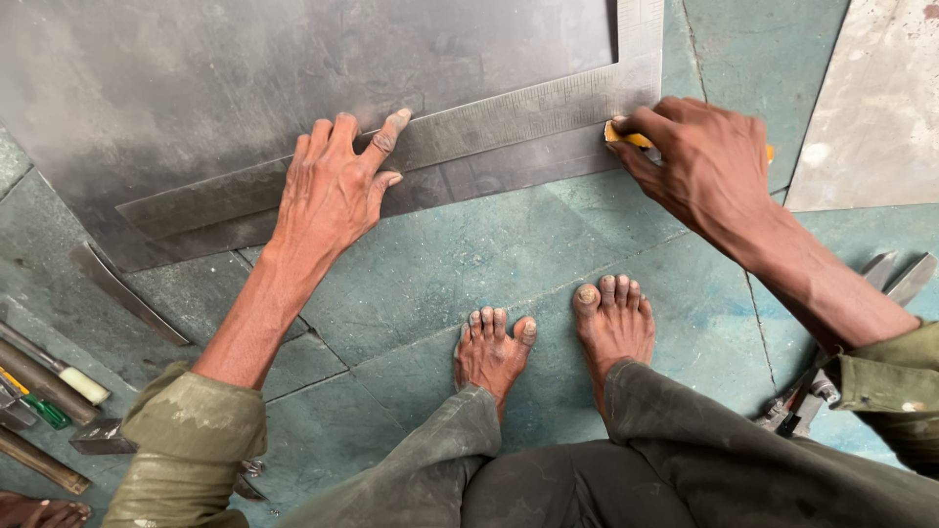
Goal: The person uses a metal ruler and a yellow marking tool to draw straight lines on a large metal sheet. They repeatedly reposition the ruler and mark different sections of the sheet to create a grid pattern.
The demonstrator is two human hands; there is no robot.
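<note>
On the green stone floor, ahead of two bare feet (548,337): dark metal sheet (245,88) lying flat, steel square (469,132) laid across its near edge, long blade running left to right, short arm rising at the far right corner. Sheet likely stiff, fairly heavy, thin at the edges — probably best taken by two opposite sides, fingers clear of the cut rim. Square rigid and smooth, apt to slide on bare metal unless pressed down along the blade.

Left hand (333,191) spread wide open, palm down, fingers splayed over blade and sheet; gripping nothing, only pressing. Right hand (699,161) curled closed around a small yellow marking tool (626,139), tip hidden against the inner corner of the square.

Off to the left — wooden-handled tools (44,386) and a green-handled screwdriver (34,401) on the floor. By the right sleeve, metal shears (880,284), partly covered by the arm.
</note>
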